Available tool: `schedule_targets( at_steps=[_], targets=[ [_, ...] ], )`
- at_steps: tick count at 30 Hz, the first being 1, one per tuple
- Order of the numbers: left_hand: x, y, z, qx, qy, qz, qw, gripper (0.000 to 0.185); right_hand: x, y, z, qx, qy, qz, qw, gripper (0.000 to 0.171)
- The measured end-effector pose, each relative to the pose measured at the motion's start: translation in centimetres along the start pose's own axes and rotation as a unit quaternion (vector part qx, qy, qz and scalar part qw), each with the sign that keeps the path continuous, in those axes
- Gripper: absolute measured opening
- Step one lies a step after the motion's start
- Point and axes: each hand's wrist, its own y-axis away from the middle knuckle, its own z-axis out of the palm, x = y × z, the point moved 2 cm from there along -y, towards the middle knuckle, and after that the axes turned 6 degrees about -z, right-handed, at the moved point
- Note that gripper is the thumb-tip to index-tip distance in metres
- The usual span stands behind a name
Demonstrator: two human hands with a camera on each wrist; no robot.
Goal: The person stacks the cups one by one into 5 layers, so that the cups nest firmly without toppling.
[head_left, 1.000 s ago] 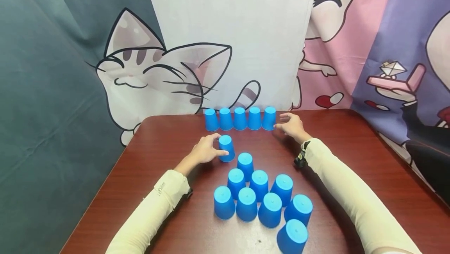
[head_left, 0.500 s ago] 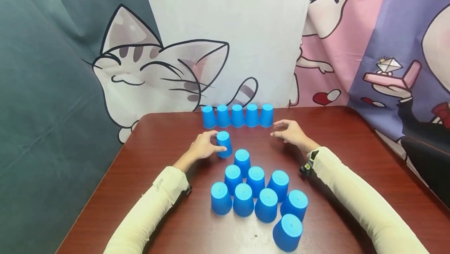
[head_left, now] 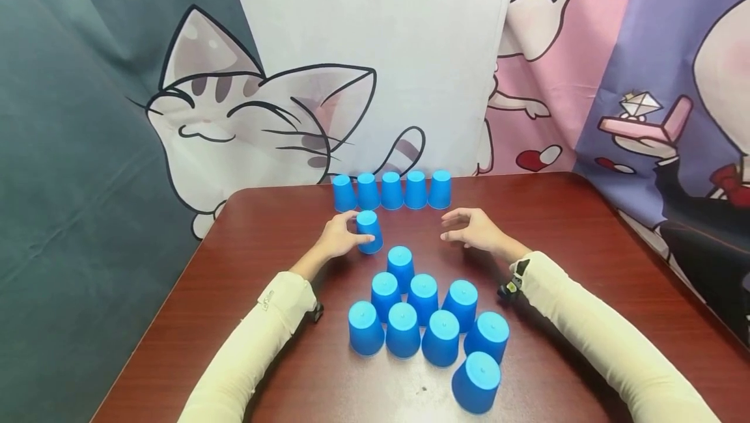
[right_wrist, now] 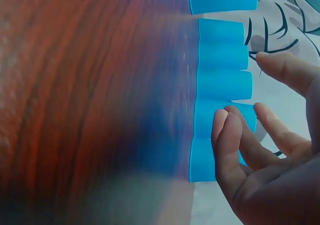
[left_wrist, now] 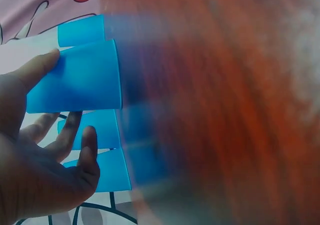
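Left hand (head_left: 336,241) gripping upturned blue plastic cup (head_left: 369,232) at 12 o'clock of cluster; right hand (head_left: 471,231) released, hovering above tabletop (head_left: 586,241).

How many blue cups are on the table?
15. Five stand in a back row. One cup sits in the left hand. Nine form the near cluster. All stand upside down; none looks hidden.
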Motion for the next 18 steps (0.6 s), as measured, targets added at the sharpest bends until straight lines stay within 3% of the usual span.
schedule_targets(
  at_steps=[10, 18],
  targets=[
    [0.6, -0.8, -1.9, 0.051, 0.033, -0.034, 0.9976, 0.073, -0.5, 0.5, 0.9, -0.022, 0.0, -0.018, 1.0, 0.048],
    [1.9, -1.4, -3.6, 0.094, 0.055, -0.027, 0.9937, 0.071, -0.6, 0.9, 1.1, -0.045, -0.012, -0.035, 0.998, 0.044]
  ],
)
